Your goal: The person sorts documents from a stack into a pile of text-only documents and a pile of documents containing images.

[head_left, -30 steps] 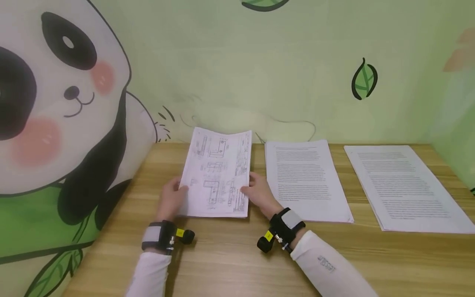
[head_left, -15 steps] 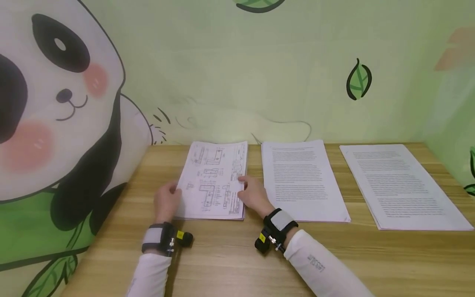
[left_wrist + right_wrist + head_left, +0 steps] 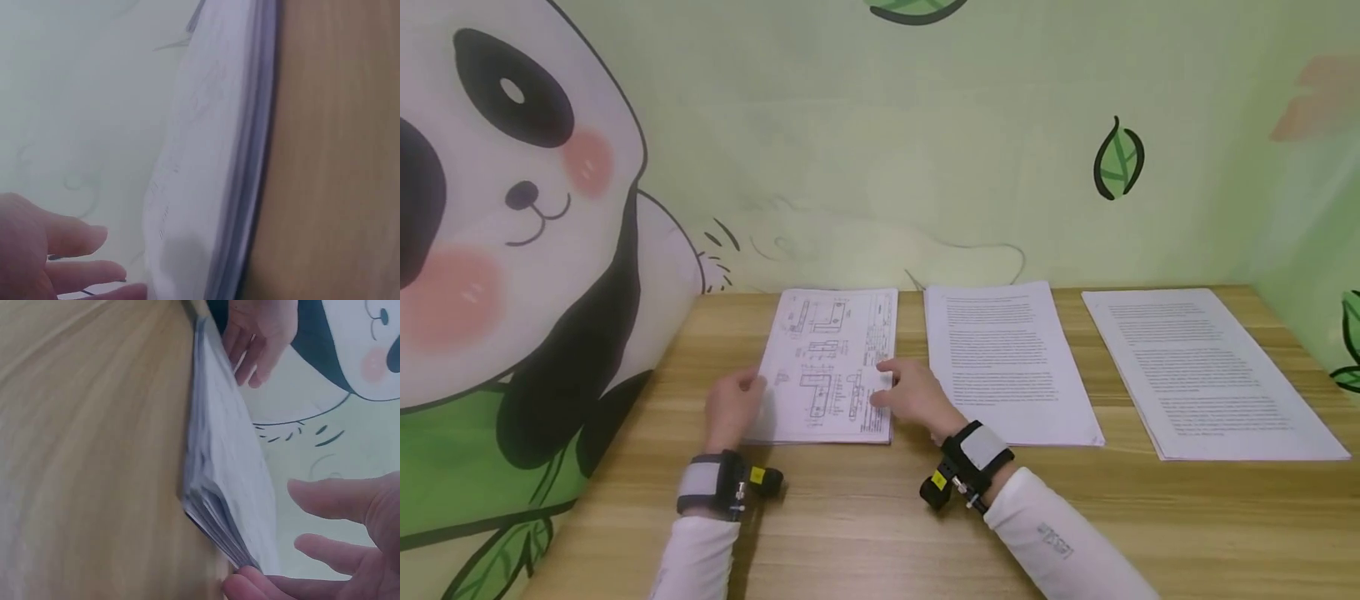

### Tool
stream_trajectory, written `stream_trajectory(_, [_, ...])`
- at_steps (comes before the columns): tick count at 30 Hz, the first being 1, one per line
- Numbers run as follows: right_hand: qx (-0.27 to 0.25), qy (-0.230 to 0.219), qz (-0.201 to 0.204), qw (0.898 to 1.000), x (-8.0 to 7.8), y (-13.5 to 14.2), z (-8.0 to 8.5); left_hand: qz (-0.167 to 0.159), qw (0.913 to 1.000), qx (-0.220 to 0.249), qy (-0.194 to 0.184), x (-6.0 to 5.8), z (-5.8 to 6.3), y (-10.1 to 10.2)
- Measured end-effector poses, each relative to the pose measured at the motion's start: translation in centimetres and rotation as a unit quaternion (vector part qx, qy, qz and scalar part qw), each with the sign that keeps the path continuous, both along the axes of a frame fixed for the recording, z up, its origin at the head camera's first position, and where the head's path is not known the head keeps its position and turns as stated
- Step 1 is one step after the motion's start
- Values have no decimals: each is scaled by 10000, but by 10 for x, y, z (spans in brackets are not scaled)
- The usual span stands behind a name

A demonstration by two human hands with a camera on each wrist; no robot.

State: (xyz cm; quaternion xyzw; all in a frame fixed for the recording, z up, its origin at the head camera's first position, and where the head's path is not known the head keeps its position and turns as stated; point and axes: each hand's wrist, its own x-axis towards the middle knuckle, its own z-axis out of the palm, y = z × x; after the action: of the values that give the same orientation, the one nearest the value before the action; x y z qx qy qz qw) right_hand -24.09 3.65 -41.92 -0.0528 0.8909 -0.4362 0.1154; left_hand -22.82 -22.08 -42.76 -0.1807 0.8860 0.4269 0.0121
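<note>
A stack of paper (image 3: 792, 408) with a technical drawing on its top sheet lies flat on the table, left of centre. My left hand (image 3: 730, 410) is at its left edge with loosely extended fingers. My right hand (image 3: 917, 396) is at the right edge, thumb and forefinger spread apart. In the right wrist view, lower fingers (image 3: 253, 586) touch the stack's corner, while the thumb and another finger stand off it. The left wrist view shows the left fingers (image 3: 78, 236) beside the sheets, pinching nothing. The stack's edges (image 3: 209, 509) look slightly uneven.
Two more paper stacks with printed text lie to the right, one nearby (image 3: 1000, 358) and one farther off (image 3: 1210, 367). They rest on a wooden table (image 3: 850, 533). A green wall (image 3: 962, 167) with a panda picture (image 3: 580, 250) rises behind and to the left.
The drawing stack, held up and tilted between both hands a second ago, has come down flat on the table. The hands have loosened from its sides, and the right fingers have spread.
</note>
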Motion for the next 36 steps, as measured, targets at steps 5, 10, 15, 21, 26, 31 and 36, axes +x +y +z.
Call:
stream_trajectory(5, [-161, 5, 223, 9996, 4, 18, 7, 71, 9994, -236, 256, -2, 3, 11])
stream_trajectory(10, [-579, -12, 163, 9982, 6, 47, 14, 87, 9970, -107, 761, -5, 6, 28])
stream_trajectory(15, [-861, 5, 43, 9963, 4, 83, 21, -159, 9959, -20, 893, -10, 12, 49])
stream_trajectory(21, [-524, 493, -12, 9974, 5, 128, 33, -656, 9934, 96, 938, -13, 15, 78])
stream_trajectory(26, [88, 981, -171, 9950, 11, 172, 40, -1054, 9891, 251, 997, -11, 19, 99])
stream_trajectory(31, [655, 1169, -479, 9898, 19, 222, 44, -1357, 9827, 758, 1007, -6, 25, 119])
stream_trajectory(36, [1110, 1212, -681, 9840, 27, 271, 36, -1678, 9748, 1167, 892, -2, 28, 134])
